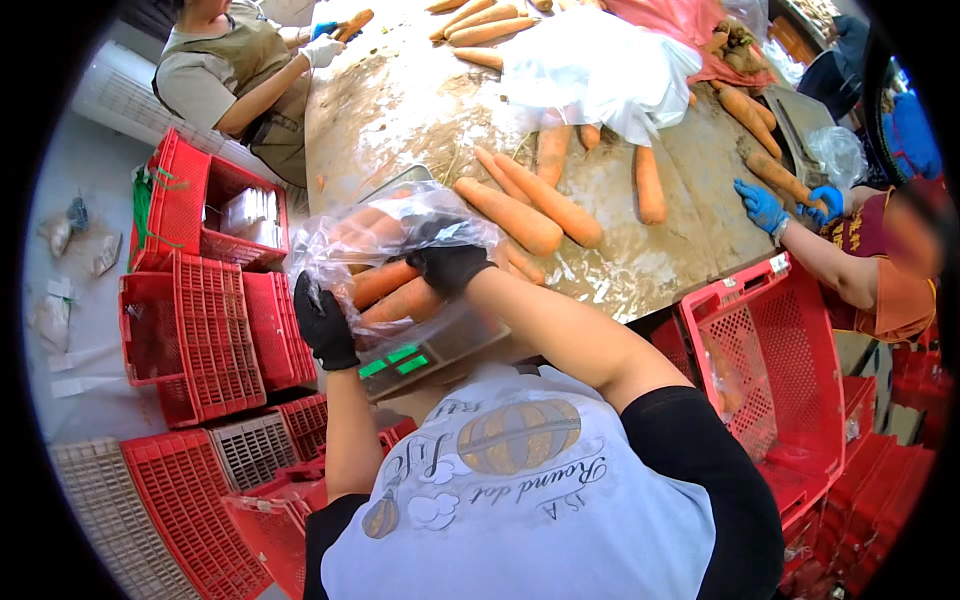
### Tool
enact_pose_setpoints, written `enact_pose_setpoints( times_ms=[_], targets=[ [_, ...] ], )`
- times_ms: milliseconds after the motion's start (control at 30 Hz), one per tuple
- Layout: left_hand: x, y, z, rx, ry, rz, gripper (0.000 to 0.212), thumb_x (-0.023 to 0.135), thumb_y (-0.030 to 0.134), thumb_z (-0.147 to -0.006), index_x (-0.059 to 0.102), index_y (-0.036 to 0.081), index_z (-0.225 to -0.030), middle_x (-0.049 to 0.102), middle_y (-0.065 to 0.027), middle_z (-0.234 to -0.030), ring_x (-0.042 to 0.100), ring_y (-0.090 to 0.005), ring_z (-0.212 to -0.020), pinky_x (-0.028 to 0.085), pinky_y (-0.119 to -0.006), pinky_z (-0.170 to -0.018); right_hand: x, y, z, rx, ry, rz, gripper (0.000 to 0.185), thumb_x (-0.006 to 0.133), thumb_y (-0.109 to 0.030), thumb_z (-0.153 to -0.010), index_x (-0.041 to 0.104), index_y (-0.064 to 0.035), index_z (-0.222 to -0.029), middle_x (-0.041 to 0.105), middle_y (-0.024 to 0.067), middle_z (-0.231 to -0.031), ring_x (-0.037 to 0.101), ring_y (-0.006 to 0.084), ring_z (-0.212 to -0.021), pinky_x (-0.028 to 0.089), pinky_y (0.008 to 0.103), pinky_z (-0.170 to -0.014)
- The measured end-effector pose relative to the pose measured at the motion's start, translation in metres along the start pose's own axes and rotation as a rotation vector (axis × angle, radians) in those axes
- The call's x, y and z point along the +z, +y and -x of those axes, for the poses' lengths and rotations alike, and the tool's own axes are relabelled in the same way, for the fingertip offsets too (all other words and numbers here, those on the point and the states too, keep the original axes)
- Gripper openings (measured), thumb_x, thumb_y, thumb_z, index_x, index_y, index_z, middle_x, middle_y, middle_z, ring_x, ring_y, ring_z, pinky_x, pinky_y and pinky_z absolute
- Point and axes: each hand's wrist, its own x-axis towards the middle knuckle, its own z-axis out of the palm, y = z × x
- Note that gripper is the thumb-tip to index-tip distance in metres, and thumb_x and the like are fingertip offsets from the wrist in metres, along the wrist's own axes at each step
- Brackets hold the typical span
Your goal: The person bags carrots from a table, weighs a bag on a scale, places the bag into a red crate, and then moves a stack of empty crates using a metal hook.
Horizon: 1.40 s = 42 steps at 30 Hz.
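Note:
A clear plastic bag (pixel 315 240) holding several carrots (pixel 405 300) rests over a digital scale (pixel 450 352) with lit green displays. My left hand (pixel 326 322), in a black glove, grips the bag's near left edge. At the bag's right side is my right hand (pixel 450 262), also black-gloved; its fingers are partly hidden by plastic and carrots, so its hold is unclear. Loose carrots (pixel 517 217) lie on the table just right of the bag. Farther up, a pile of white plastic bags (pixel 592 67) covers the ends of more carrots.
Red crates (pixel 217 337) are stacked at left, and a large red crate (pixel 765 375) stands by the dirty worktable (pixel 675 262) at right. A co-worker (pixel 232 82) at upper left holds carrots; another's blue-gloved hands (pixel 765 206) are at the right, one on a carrot.

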Motion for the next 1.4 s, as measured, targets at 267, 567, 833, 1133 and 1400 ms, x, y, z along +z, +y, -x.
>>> enact_pose_setpoints(
  times_ms=[267, 567, 833, 1133, 1400],
  targets=[
    [-0.034, 0.031, -0.001, 0.147, 0.143, -0.241, 0.033, 0.052, 0.003, -0.073, 0.049, 0.003, -0.106, 0.050, -0.0128, -0.104, 0.045, -0.0260, -0.101, 0.034, -0.035, -0.089, -0.042, -0.022, 0.052, -0.598, -0.297, 0.195, 0.015, 0.058, -0.018, -0.069, 0.056, -0.0119, -0.082, 0.055, 0.0101, -0.084, 0.053, 0.0281, -0.079, 0.043, 0.0381, -0.067],
    [-0.078, 0.108, 0.012, 0.225, 0.360, -0.652, 0.027, 0.055, 0.010, -0.076, 0.051, -0.002, -0.100, 0.050, -0.0176, -0.100, 0.045, -0.0319, -0.093, 0.034, -0.041, -0.083, -0.162, 0.147, 0.173, 0.226, 0.416, 0.341, 0.017, 0.057, -0.007, -0.071, 0.060, -0.0043, -0.087, 0.059, 0.0115, -0.079, 0.057, 0.0222, -0.073, 0.044, 0.0293, -0.066],
    [0.016, 0.082, 0.033, 0.395, -0.328, -0.554, 0.042, 0.052, 0.033, -0.075, 0.048, 0.015, -0.113, 0.039, -0.0116, -0.121, 0.034, -0.0311, -0.112, 0.018, -0.047, -0.097, -0.135, 0.113, 0.138, 0.015, 0.182, 0.403, 0.016, 0.057, -0.012, -0.072, 0.059, -0.0056, -0.087, 0.058, 0.0125, -0.080, 0.057, 0.0256, -0.073, 0.045, 0.0303, -0.065],
    [0.038, 0.064, -0.002, 0.407, -0.071, -0.413, 0.041, 0.056, 0.030, -0.073, 0.049, 0.009, -0.108, 0.048, -0.0111, -0.111, 0.043, -0.0266, -0.104, 0.028, -0.040, -0.091, -0.119, 0.105, 0.115, 0.122, 0.218, 0.347, 0.019, 0.059, -0.019, -0.072, 0.059, -0.0077, -0.087, 0.058, 0.0127, -0.084, 0.056, 0.0300, -0.075, 0.045, 0.0338, -0.066],
    [0.005, 0.035, 0.009, 0.191, 0.069, -0.130, 0.026, 0.053, 0.004, -0.072, 0.056, 0.002, -0.098, 0.058, -0.0147, -0.096, 0.055, -0.0285, -0.087, 0.041, -0.035, -0.080, -0.154, 0.118, 0.095, 0.181, 0.188, 0.462, 0.032, 0.062, -0.022, -0.069, 0.055, -0.0103, -0.097, 0.056, 0.0114, -0.094, 0.055, 0.0277, -0.083, 0.044, 0.0338, -0.071]
  ],
)
